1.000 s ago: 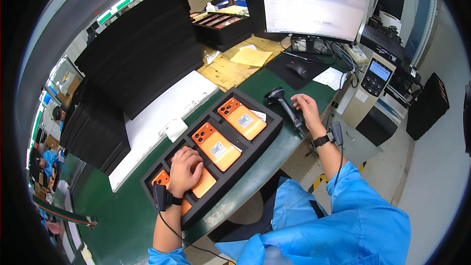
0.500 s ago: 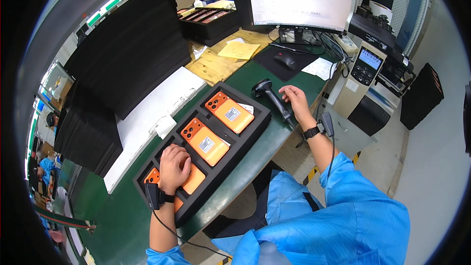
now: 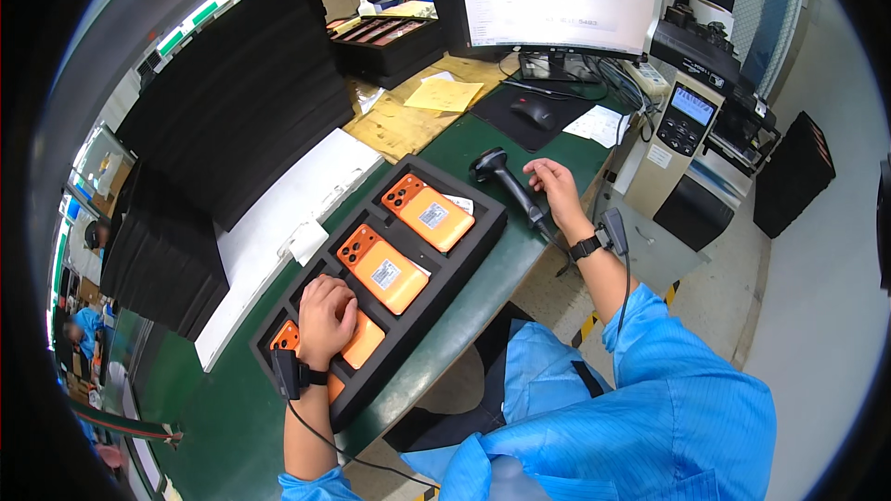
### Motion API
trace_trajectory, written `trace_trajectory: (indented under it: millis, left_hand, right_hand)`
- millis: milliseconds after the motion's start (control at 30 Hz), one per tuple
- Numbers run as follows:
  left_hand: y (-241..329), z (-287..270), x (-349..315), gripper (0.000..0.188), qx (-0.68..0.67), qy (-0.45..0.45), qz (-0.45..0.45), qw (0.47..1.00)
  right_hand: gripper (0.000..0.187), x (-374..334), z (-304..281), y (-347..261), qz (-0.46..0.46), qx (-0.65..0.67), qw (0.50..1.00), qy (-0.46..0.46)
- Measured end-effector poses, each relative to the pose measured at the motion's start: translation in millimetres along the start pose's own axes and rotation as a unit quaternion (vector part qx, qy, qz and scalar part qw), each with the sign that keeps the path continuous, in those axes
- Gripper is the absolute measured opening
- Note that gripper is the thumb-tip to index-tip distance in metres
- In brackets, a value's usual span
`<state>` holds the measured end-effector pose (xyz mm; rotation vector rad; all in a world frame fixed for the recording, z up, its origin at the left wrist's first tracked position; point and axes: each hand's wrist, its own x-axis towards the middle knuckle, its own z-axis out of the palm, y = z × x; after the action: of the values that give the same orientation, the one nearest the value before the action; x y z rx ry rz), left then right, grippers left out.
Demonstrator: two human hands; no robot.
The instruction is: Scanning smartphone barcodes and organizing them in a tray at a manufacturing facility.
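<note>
A black foam tray lies aslant on the green bench, holding several orange phones in separate slots. The phone at the far end and the one beside it lie camera side up, each with a white label. Over the third phone my left hand is curled, thumb along its right side; the fingertips are hidden. Part of another phone shows beside that wrist. My right hand hovers with loosely bent, parted fingers and holds nothing. Just left of it is a black handheld barcode scanner.
Behind stand a monitor, a mouse on a black mat and a yellow paper. A label printer is at right. Stacked black foam sheets and a white foam slab line the left. Cables run from both wrists.
The whole view has shifted slightly, so the tray, scanner and monitor appear a little further left. Both hands keep nearly the same pose.
</note>
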<state>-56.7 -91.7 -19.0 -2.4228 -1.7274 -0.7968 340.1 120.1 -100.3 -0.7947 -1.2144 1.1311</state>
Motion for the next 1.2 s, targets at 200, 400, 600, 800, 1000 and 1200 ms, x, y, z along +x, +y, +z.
trace_trajectory:
  millis: [200, 400, 600, 800, 1000, 1200]
  left_hand:
    - [1, -1, -1, 0.008, 0.000, -0.006, 0.011, 1.000]
    - [2, 3, 6, 0.010, -0.006, -0.013, 0.006, 1.000]
    - [2, 5, 2, 0.010, -0.025, -0.020, -0.014, 0.999]
    - [6, 2, 1, 0.008, -0.012, -0.019, -0.022, 1.000]
    - [5, 2, 1, 0.007, -0.013, -0.018, -0.021, 1.000]
    - [4, 2, 1, 0.007, -0.009, -0.012, -0.011, 1.000]
  right_hand:
    - [0.022, -29, -80, -41, -0.045, 0.048, 0.970, 0.233]
    - [0.024, -54, -245, -57, -0.069, -0.033, 0.908, 0.412]
    - [0.026, -37, -270, -92, -0.051, -0.043, 0.907, 0.415]
    - [0.033, -26, -251, -105, -0.071, -0.059, 0.922, 0.375]
    - [0.029, -13, -260, -98, -0.091, -0.061, 0.907, 0.407]
    - [0.024, -19, -262, -88, -0.081, -0.133, 0.890, 0.428]
